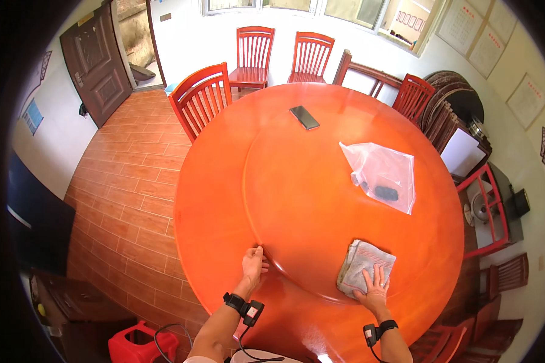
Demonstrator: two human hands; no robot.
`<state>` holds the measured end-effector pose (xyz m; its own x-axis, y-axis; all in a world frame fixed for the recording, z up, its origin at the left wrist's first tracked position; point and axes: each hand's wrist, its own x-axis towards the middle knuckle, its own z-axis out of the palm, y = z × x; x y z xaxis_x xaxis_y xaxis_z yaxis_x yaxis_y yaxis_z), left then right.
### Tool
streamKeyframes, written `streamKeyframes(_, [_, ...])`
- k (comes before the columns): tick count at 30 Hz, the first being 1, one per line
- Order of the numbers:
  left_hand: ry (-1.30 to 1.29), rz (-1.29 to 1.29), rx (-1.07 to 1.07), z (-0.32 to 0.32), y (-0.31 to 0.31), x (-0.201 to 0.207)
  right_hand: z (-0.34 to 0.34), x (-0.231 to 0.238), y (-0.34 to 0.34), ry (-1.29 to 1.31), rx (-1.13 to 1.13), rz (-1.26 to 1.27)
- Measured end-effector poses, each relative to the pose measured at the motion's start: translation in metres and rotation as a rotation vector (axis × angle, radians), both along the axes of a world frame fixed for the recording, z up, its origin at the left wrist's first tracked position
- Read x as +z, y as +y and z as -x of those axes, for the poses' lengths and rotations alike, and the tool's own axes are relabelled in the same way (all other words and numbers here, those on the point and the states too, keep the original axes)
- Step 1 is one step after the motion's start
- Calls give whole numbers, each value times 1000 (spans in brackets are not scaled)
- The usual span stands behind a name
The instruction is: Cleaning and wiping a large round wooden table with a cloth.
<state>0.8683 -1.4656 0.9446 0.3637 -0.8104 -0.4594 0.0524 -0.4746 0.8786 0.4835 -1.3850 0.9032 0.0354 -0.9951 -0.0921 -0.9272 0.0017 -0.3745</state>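
Observation:
A round, glossy orange-red wooden table [209, 199] spreads out before me, with a raised round turntable [309, 181] on it. My left hand [254, 265] is at the turntable's near left edge, its fingers curled in against the rim. On the turntable's near right part lies a folded grey cloth [354, 266], and my right hand [374, 291] rests on it, fingers spread and flat. Farther off, a clear plastic bag [384, 169] with a dark lump inside lies on the turntable. A black phone [304, 117] lies toward the far side.
Red wooden chairs [203, 97] stand beyond the table, by the wall. A red plastic stool [142, 345] is at lower left. Round boards [457, 97] lean at the right wall near a red-framed stand [490, 209]. A brown door [97, 63] stands at far left.

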Motion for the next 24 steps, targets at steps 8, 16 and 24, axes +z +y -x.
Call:
streamKeyframes(8, [33, 18, 31, -4, -3, -25, 32, -16, 18, 1, 33, -43])
streamKeyframes(16, [147, 26, 88, 25, 13, -11, -40, -20, 8, -52, -350, 26])
streamKeyframes(24, [325, -36, 56, 63, 52, -24, -156, -1, 9, -29, -427, 90])
